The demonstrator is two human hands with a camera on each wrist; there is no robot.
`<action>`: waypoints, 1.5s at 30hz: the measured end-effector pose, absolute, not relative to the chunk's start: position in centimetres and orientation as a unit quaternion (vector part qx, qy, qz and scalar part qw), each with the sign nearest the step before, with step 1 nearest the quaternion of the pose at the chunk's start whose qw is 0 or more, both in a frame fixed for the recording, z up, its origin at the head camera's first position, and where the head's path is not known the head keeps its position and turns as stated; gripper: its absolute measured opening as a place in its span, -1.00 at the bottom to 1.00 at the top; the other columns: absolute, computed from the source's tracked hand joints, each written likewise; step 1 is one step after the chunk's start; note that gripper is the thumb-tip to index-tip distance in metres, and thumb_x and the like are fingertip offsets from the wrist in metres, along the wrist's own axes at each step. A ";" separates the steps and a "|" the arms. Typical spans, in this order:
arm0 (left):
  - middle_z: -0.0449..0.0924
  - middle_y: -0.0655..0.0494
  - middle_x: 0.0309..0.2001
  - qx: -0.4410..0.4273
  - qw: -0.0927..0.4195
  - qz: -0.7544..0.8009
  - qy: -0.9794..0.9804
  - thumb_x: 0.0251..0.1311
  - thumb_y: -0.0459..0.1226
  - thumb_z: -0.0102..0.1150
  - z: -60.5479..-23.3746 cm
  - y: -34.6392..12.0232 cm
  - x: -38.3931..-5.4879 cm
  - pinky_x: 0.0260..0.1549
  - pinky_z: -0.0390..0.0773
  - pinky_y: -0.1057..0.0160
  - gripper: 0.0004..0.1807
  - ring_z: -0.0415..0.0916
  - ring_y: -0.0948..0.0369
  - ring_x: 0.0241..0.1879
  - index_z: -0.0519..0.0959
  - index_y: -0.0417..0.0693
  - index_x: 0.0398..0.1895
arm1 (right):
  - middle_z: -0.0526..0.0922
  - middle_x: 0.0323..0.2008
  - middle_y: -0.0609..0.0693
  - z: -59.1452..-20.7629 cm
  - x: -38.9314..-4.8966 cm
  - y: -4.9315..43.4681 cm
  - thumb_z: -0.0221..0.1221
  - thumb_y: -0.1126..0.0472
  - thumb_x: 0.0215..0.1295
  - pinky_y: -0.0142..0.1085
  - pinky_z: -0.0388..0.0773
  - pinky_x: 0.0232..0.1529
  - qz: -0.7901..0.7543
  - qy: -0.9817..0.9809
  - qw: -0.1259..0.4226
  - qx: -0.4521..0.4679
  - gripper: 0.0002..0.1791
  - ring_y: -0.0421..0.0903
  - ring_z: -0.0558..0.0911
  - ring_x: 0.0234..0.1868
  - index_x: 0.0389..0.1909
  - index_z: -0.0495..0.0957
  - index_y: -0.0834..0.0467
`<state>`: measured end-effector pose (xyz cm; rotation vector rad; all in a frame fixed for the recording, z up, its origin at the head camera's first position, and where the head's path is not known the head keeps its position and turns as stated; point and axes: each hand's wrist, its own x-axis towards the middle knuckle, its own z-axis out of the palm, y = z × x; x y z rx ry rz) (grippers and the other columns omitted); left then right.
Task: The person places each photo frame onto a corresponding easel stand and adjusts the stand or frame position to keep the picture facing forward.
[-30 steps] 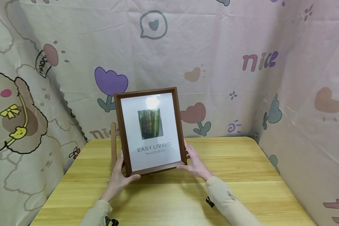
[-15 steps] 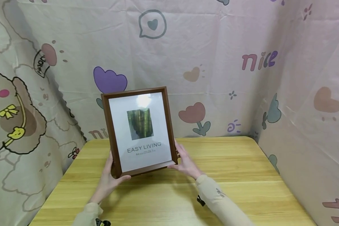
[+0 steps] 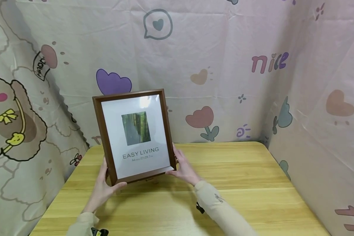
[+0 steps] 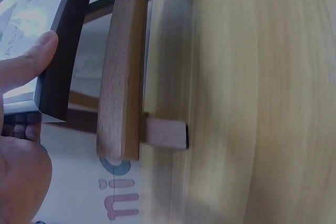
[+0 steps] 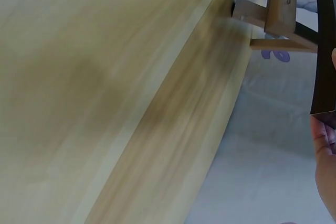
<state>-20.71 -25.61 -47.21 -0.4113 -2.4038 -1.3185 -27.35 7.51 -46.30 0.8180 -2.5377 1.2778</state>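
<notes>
A brown picture frame (image 3: 135, 136) with a small green picture and the words "EASY LIVING" is held up over the table, leaning slightly to the left. My left hand (image 3: 101, 188) grips its lower left corner, thumb on the front. At the lower right corner, my right hand (image 3: 184, 168) holds it the same way. Behind the frame stands a wooden easel, mostly hidden in the head view. The left wrist view shows the easel's ledge (image 4: 122, 77) and two feet, with a gap between ledge and frame. Part of the easel (image 5: 281, 3) also appears in the right wrist view.
The wooden tabletop (image 3: 236, 183) extends to the right and in front of the hands. A printed cloth (image 3: 224, 49) hangs behind the table and along both sides.
Both hands have carried the picture frame leftward, keeping their grip on its lower corners. The easel, partly visible at its left a second ago, is now mostly covered by it.
</notes>
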 end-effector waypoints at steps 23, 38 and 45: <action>-0.40 -0.18 0.65 -0.110 0.162 -0.469 -0.861 -0.02 -0.38 0.54 -47.9 -28.5 -20.9 0.12 -0.05 0.90 0.48 -0.12 -0.40 0.48 -0.50 0.36 0.60 | 0.42 0.06 0.17 -47.9 -28.4 3.6 0.56 0.33 -0.08 -0.21 0.66 -0.07 0.419 -0.850 0.128 0.293 0.34 -0.12 0.47 -0.19 0.63 -0.14 0.14; -0.32 -0.18 0.64 -0.119 0.185 -0.459 -0.861 -0.04 -0.42 0.53 -49.0 -29.0 -21.2 0.15 0.00 0.88 0.46 -0.07 -0.06 0.53 -0.45 0.31 0.62 | 0.42 0.12 0.13 -49.2 -28.2 2.8 0.55 0.32 -0.04 -0.31 0.63 -0.04 0.427 -0.858 0.114 0.262 0.39 -0.18 0.46 -0.16 0.65 -0.25 -0.04; -0.38 -0.01 0.66 -0.121 0.196 -0.460 -0.857 -0.05 -0.44 0.54 -49.4 -29.0 -21.1 0.15 0.03 0.88 0.46 -0.11 0.21 0.55 -0.43 0.31 0.63 | 0.40 0.07 0.08 -49.4 -28.0 2.5 0.52 0.34 -0.01 -0.41 0.60 -0.07 0.439 -0.857 0.099 0.250 0.37 -0.22 0.46 -0.19 0.65 -0.26 -0.10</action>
